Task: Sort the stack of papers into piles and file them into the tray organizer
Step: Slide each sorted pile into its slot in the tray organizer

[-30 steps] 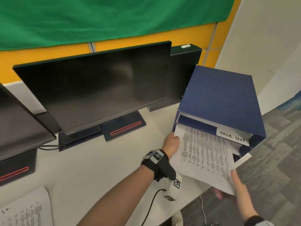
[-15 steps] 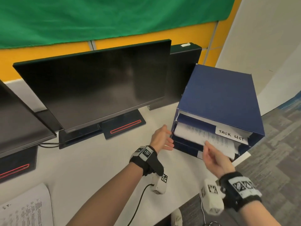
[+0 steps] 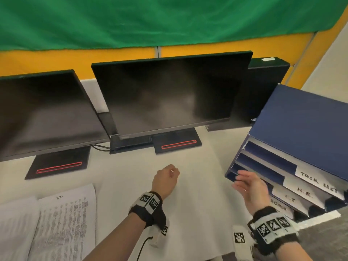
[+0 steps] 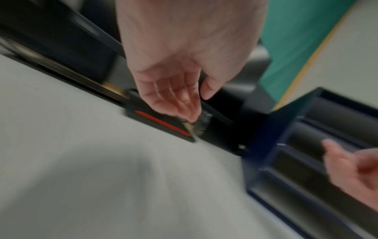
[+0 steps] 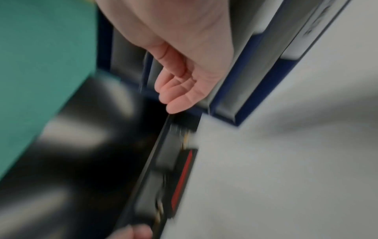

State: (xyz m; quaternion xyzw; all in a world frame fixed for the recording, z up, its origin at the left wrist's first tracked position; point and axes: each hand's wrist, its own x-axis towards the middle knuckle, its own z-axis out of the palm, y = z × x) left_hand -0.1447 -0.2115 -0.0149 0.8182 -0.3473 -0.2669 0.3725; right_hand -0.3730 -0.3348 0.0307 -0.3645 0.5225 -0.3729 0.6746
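The blue tray organizer [image 3: 293, 129] stands at the desk's right end, its slots labelled TASK LIST, H.R., I.T and ADMIN; it also shows in the left wrist view [image 4: 306, 145] and the right wrist view [image 5: 255, 80]. A pile of printed papers [image 3: 62, 223] lies at the front left of the desk. My left hand [image 3: 166, 178] hovers over the desk's middle, fingers loosely curled, holding nothing [image 4: 184, 100]. My right hand [image 3: 244, 183] hangs just in front of the lower slots, fingers relaxed and empty [image 5: 180, 90]. Both wrist views are blurred.
Two dark monitors [image 3: 169, 95] [image 3: 43, 117] stand on black bases with red stripes [image 3: 177, 146] at the back of the white desk [image 3: 197, 194]. A third dark screen [image 3: 263, 91] sits behind the organizer. The desk's right edge drops to grey carpet [image 3: 323, 232].
The sheets were pushed into the organizer and both hands let go and drew back from it. The head view swung left, bringing the paper pile and second monitor into sight.
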